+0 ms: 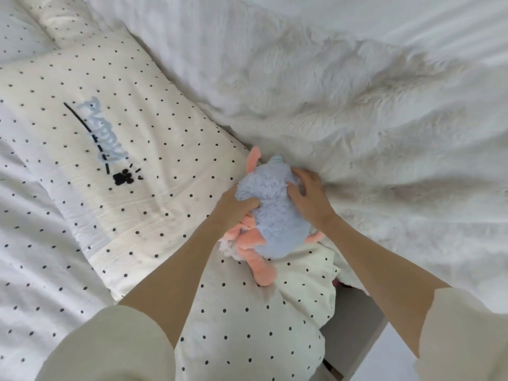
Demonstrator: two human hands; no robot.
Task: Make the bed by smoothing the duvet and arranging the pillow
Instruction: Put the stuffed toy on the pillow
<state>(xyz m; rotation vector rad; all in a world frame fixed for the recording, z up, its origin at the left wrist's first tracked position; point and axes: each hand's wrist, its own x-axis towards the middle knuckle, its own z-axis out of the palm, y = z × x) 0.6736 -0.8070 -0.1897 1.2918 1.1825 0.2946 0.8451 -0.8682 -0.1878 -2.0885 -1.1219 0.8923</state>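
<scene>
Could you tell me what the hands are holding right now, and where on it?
Both grip the blue plush toy: left hand and right hand on opposite sides of its body.

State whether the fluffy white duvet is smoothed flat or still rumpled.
Rumpled: the duvet shows deep folds and ridges fanning from the plush toy.

Blurred pale-blue embroidered lettering [105, 130] on the cream polka-dot pillow [143, 149] was unreadable, fluffy blue-and-salmon plush toy [272, 215] hid its face, both cream sleeves ran off the bottom edge
</scene>
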